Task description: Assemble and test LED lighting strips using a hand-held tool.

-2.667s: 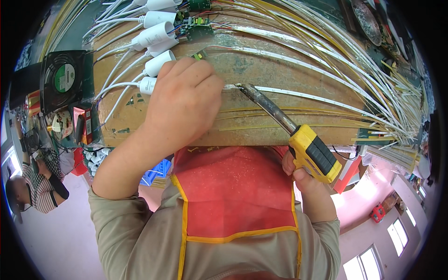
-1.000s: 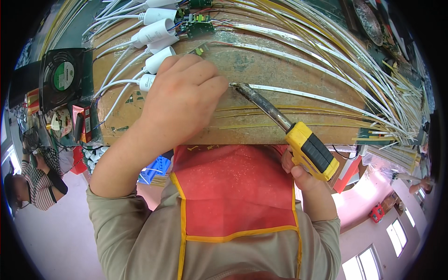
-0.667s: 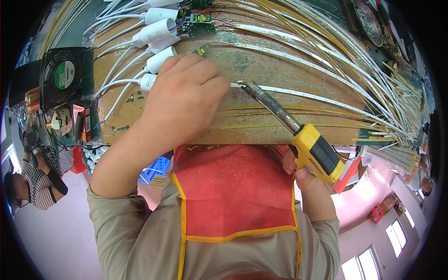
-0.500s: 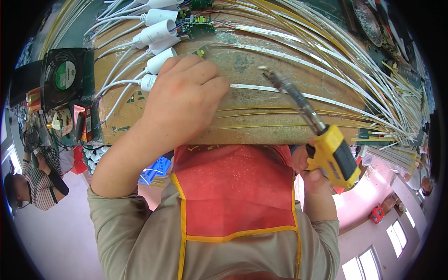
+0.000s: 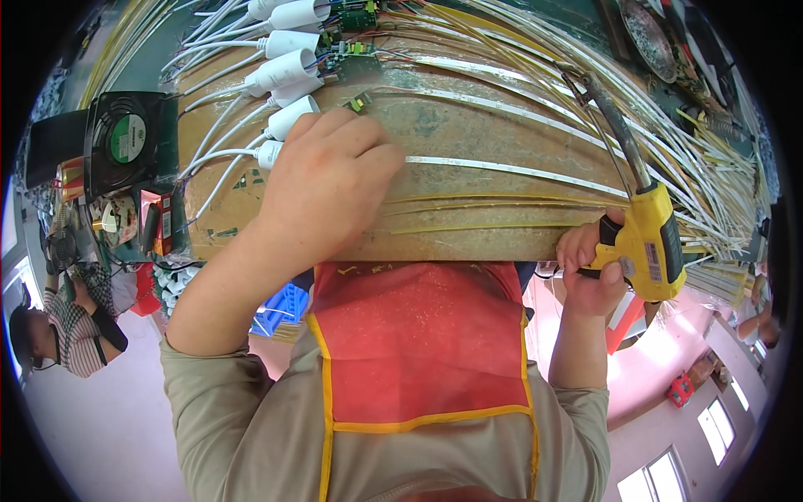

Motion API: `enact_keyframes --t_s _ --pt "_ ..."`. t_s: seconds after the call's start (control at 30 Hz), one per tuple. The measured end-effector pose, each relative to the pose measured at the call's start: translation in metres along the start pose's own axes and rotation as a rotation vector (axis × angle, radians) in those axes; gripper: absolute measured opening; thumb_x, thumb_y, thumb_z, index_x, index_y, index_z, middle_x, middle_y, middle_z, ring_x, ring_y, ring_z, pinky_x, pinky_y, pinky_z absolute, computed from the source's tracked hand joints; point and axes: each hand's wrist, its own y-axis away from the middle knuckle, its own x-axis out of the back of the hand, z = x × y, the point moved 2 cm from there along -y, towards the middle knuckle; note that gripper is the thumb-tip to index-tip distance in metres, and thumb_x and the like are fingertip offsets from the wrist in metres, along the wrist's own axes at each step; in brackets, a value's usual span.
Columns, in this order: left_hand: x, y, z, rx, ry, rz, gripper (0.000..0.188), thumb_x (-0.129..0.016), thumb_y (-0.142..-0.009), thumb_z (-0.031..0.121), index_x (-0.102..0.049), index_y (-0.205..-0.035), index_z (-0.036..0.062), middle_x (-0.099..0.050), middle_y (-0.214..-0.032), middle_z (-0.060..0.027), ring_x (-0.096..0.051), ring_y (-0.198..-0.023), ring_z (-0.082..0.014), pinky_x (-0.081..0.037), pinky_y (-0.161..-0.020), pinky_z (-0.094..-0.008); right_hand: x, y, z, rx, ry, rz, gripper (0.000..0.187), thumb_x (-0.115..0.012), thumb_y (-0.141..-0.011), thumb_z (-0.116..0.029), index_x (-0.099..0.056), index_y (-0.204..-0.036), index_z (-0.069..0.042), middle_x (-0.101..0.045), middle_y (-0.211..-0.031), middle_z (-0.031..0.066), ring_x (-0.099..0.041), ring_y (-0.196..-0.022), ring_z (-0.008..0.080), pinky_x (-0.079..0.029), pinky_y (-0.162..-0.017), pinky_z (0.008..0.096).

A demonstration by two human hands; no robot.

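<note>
My left hand [image 5: 335, 180] is closed over the middle of the board, fingers curled down. A white lamp socket [image 5: 269, 155] pokes out on its left side and a white LED strip [image 5: 510, 169] runs out from its right. What the fingertips pinch is hidden beneath the hand. Just above the knuckles is a small green circuit board [image 5: 360, 102]. At the right, my right hand [image 5: 592, 259] is wrapped around the grip of a yellow and black soldering gun [image 5: 652, 243]. Its metal barrel points up and away, over the strips.
More white sockets [image 5: 284, 73] with cables and circuit boards line the board's [image 5: 468, 243] far left. LED strips [image 5: 694, 184] bundle at the right. A black fan [image 5: 125, 142] stands left, near a red box [image 5: 156, 222]. A metal dish [image 5: 648, 40] lies far right. Another person [image 5: 71, 322] sits left.
My right hand has carried the soldering gun to the right, and its tip has swung away from my left hand. The left hand stays almost in place, still closed.
</note>
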Motion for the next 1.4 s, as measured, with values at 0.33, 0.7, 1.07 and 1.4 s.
enact_keyframes --t_s 0.33,0.7,1.07,1.4 --pt "0.001 0.001 0.001 -0.013 -0.036 0.018 0.018 -0.075 -0.08 0.009 -0.072 -0.098 0.012 -0.067 -0.096 -0.0027 -0.064 -0.093 -0.0261 -0.049 -0.08 -0.0403 -0.001 0.0 0.001 0.016 -0.035 0.004 0.081 -0.079 -0.087 -0.05 -0.047 -0.145 -0.003 -0.05 -0.07 0.0006 -0.047 -0.053 0.0145 -0.042 -0.052 0.031" --pt "0.036 0.027 -0.011 0.039 -0.351 0.055 0.029 -0.076 -0.072 0.009 -0.07 -0.101 0.0119 -0.067 -0.107 -0.0056 -0.065 -0.103 -0.0288 -0.05 -0.087 -0.0426 0.001 0.0 0.003 0.052 -0.056 -0.047 0.078 -0.074 -0.091 -0.05 -0.045 -0.145 -0.001 -0.051 -0.074 0.0015 -0.049 -0.055 0.0141 -0.043 -0.053 0.0307" --pt "0.084 0.0 -0.016 -0.133 -0.456 0.289 0.026 -0.076 -0.076 0.008 -0.069 -0.101 0.0092 -0.067 -0.101 -0.0033 -0.065 -0.096 -0.0251 -0.049 -0.085 -0.0406 0.003 0.001 0.004 0.142 -0.11 -0.042 0.071 -0.069 -0.095 -0.048 -0.046 -0.144 -0.002 -0.05 -0.076 0.0015 -0.046 -0.054 0.0131 -0.043 -0.054 0.0306" --pt "0.027 0.002 0.012 -0.357 0.053 0.073 0.032 -0.076 -0.087 0.02 -0.073 -0.116 0.0074 -0.07 -0.127 -0.0107 -0.066 -0.116 -0.0334 -0.052 -0.098 -0.0457 0.004 0.002 0.007 0.143 -0.141 -0.021 0.073 -0.069 -0.095 -0.048 -0.044 -0.146 -0.001 -0.052 -0.077 0.0021 -0.048 -0.055 0.0135 -0.045 -0.055 0.0315"
